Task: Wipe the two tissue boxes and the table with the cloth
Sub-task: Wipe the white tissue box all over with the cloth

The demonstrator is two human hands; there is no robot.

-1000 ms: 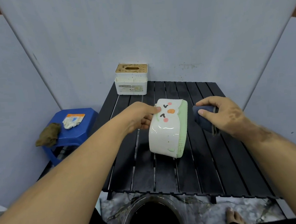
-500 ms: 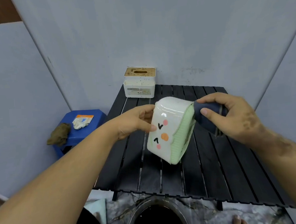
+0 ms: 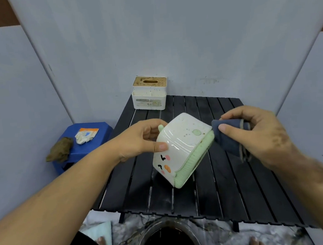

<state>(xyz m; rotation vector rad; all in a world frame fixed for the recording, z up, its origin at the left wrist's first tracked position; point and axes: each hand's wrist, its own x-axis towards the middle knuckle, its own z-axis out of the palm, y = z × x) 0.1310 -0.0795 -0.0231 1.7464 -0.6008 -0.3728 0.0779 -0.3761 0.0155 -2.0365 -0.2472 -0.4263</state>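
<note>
At the near edge, a dark basin (image 3: 165, 238) is standing on the floor just below the black slatted table (image 3: 229, 203). Above the middle of the table, the left hand (image 3: 139, 141) is holding up the white and green tissue box (image 3: 181, 149), with the thumb on its glossy white side and the fingers curled around its far end. The box is tilted and seems lifted off the slats. The right hand (image 3: 257, 134) is gripping the folded dark blue cloth (image 3: 226, 138), fingers closed around it, and the cloth is touching the green ribbed edge at the right of the box.

In my judgement the task is in its early part: this first box is being wiped now, and small brown specks are showing on its upper white face, so it is not finished.

At the far left corner of the table, the second tissue box (image 3: 149, 95), white with a wooden lid, is standing untouched, and its lid and walls are looking spotted. The table itself is also waiting, I think.

On the left, beside the table, a blue stool (image 3: 101, 142) is carrying a brown rag (image 3: 60, 151) and a small packet (image 3: 86, 135).
</note>
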